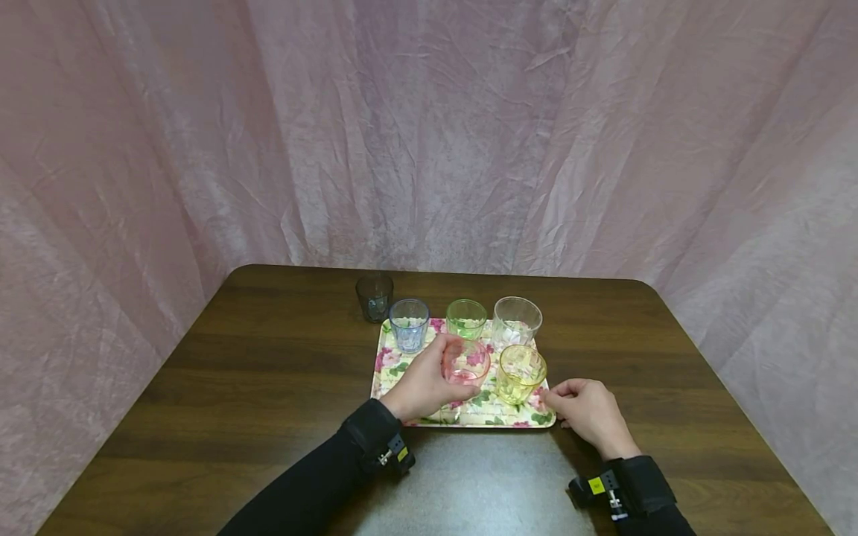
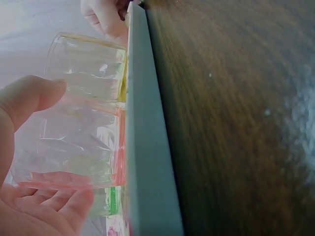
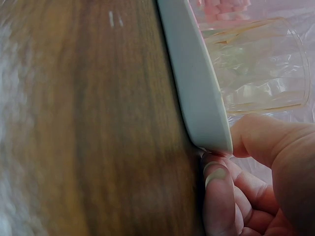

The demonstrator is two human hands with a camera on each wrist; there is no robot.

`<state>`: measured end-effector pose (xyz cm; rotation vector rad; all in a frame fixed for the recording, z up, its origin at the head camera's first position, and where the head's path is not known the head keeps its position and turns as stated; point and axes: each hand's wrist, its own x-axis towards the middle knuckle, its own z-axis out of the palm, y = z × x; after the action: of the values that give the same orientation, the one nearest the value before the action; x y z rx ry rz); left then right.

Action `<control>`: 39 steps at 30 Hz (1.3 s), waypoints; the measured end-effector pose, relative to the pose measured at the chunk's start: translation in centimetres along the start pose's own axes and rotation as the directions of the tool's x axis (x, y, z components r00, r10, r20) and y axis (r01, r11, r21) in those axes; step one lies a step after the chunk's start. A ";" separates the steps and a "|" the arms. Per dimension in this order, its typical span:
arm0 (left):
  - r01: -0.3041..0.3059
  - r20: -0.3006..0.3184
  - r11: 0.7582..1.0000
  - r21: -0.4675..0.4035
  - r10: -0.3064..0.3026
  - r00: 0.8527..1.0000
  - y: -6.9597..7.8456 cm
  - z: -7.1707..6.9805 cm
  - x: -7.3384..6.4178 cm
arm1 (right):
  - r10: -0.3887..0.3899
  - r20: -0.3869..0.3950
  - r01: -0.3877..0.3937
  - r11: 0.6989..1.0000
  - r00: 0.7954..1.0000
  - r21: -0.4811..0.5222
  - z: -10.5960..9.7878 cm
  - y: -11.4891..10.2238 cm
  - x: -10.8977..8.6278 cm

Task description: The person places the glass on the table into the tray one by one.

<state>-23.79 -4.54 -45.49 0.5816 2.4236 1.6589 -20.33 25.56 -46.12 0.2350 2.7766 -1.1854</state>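
My left hand (image 1: pixel 425 381) curls round a pink glass (image 1: pixel 467 363), thumb on the near side and fingers on the far side. In the left wrist view the base of this pink glass (image 2: pixel 119 147) is at the floral tray. My right hand (image 1: pixel 591 413) pinches the right edge of the tray (image 1: pixel 429 418) near its front corner. In the right wrist view the thumb lies over the tray rim (image 3: pixel 224 140) with fingers beneath. Close to that hand stands a yellow glass (image 1: pixel 519 376). Blue (image 1: pixel 409 327), green (image 1: pixel 466 318) and clear (image 1: pixel 518 321) glasses stand along the tray's back.
A dark grey glass (image 1: pixel 374 298) stands on the wooden table (image 1: pixel 281 357), just off the tray's back left corner. Behind the table hangs a pink curtain (image 1: pixel 429 134). The yellow glass is beside the pink one, with little room between them.
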 end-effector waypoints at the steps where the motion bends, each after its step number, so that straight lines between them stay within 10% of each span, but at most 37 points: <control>1: 0.000 -0.003 1.000 -0.003 0.000 1.000 0.0 0.0 0.0 | 0.002 0.000 -0.002 1.000 1.000 -0.003 0.0 0.0 0.0; 39: 0.016 0.016 1.000 -0.008 -0.016 1.000 1.2 -1.0 -0.8 | 0.020 0.010 -0.020 1.000 1.000 -0.016 0.0 -0.1 0.0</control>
<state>-23.08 -5.34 -44.11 0.5710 2.4022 1.6510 -20.32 25.50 -46.04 0.2539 2.7669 -1.1557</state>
